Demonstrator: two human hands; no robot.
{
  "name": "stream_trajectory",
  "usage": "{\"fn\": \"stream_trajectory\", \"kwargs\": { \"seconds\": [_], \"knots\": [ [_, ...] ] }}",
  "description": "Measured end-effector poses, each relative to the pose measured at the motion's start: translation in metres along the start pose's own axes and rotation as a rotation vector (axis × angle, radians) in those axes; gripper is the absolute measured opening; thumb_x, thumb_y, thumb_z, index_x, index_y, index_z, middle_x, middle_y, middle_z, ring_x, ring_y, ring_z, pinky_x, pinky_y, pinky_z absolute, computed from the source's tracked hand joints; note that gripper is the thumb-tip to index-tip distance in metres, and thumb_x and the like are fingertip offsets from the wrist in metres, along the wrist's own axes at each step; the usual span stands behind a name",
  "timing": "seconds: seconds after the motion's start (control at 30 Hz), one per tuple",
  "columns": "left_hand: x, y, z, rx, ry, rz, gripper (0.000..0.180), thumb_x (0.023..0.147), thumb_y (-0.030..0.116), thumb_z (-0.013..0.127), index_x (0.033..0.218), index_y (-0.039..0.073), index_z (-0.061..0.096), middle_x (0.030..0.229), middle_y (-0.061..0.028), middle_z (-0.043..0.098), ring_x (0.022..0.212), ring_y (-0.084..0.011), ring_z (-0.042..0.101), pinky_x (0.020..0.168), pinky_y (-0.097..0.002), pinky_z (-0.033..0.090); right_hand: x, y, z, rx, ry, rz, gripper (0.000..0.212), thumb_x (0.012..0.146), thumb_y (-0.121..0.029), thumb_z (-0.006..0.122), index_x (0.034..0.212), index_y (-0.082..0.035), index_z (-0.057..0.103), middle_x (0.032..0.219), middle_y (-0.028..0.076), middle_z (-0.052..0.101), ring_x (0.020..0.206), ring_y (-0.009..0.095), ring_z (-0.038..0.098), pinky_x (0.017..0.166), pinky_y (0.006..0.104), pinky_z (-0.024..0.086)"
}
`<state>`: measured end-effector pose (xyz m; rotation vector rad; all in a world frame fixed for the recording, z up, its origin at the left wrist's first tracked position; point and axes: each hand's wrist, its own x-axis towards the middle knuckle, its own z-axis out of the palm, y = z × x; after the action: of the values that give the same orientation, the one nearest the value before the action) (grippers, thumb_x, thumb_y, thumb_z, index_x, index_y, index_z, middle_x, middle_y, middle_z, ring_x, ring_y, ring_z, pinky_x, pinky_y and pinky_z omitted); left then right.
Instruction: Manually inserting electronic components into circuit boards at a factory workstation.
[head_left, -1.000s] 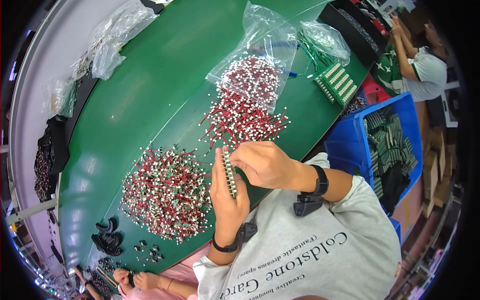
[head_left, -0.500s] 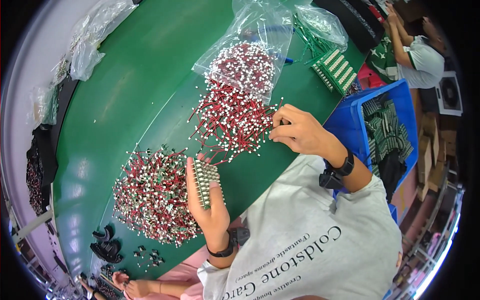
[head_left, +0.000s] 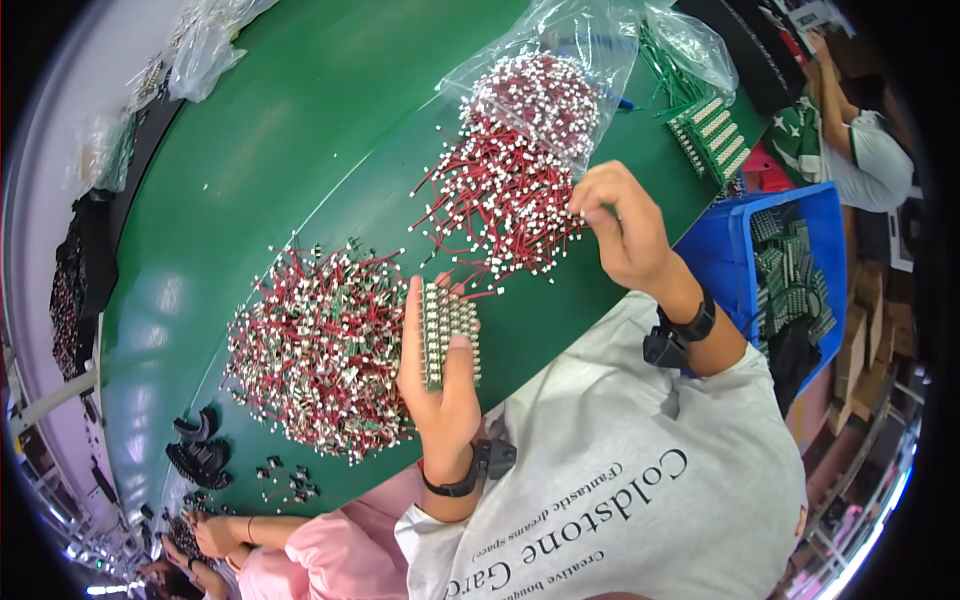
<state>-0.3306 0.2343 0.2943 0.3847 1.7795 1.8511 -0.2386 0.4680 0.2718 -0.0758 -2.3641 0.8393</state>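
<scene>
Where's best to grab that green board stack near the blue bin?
Probably grip the green board stack by opposite outer edges, coming from the side of the blue bin: white raised rows cover its top, and green strands lie on its far side.

The wearer's two hands, left hand (head_left: 440, 398) gripping one board panel (head_left: 448, 325) and right hand (head_left: 635, 232), have two black wristbands (head_left: 697, 318) just behind them, with two red-wire heaps (head_left: 320, 360) nearby, one left of the panel grip and one beyond it, and one blue bin (head_left: 722, 240) right of the right hand.

Left hand (head_left: 438, 402) partly behind board (head_left: 438, 328)
</scene>
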Motion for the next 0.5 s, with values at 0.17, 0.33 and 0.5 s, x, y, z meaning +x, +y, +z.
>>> {"fn": "stream_trajectory", "kwargs": {
  "seconds": [0.17,0.33,0.5],
  "knots": [
    [-0.009,-0.005,0.011,-0.106,0.031,-0.022,0.056,0.092,-0.003,0.044,0.146,-0.007,0.031,0.127,-0.0216,0.057,0.108,-0.0262,0.062,0.086,-0.0363,0.056,0.015,-0.02,0.005,0.387,0.187,0.284,0.005,0.097,0.003,0.052,0.102,0.0,0.052,0.096,0.008,0.06,0.082,0.011,0.056,0.073,0.0234,0.047],
    [-0.014,0.0,0.018,-0.179,-0.013,-0.083,0.06,0.088,-0.007,0.047,0.147,-0.004,0.035,0.127,-0.0155,0.058,0.1,-0.0166,0.062,0.085,-0.0286,0.052,0.012,-0.06,0.001,0.43,0.143,0.244,0.009,0.091,0.005,0.06,0.099,0.003,0.063,0.092,0.009,0.065,0.081,0.014,0.062,0.073,0.0261,0.05],
    [-0.01,0.003,0.039,0.072,-0.03,0.158,0.06,0.089,-0.008,0.049,0.148,-0.003,0.035,0.112,-0.0086,0.062,0.083,-0.0091,0.057,0.075,-0.0211,0.048,-0.004,-0.097,0.0,0.405,0.098,0.088,0.01,0.082,0.003,0.07,0.091,0.001,0.066,0.082,0.011,0.066,0.067,0.019,0.064,0.058,0.0285,0.05]
  ]
}}
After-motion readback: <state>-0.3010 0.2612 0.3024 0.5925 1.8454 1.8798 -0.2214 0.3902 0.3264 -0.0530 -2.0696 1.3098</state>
